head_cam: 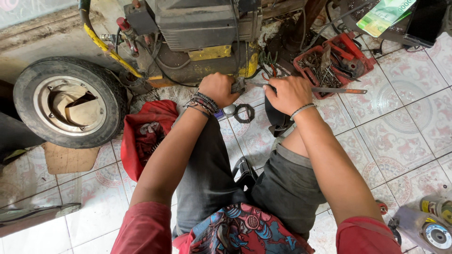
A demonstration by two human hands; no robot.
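Green paper label (385, 15), perhaps, top right.

Bright even daylight, sharp, wide-angle edge distortion

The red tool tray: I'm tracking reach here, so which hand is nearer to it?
Right. The right hand sits just left of the red tool tray, holding a long metal rod running below it. The left hand is farther left.

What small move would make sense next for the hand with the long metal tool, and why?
Probably steadying the small metal part and drawing the long metal tool across it again. The left hand pinches that part by the yellow machine, and the right hand has the tool in its grip, its tip resting at the part.
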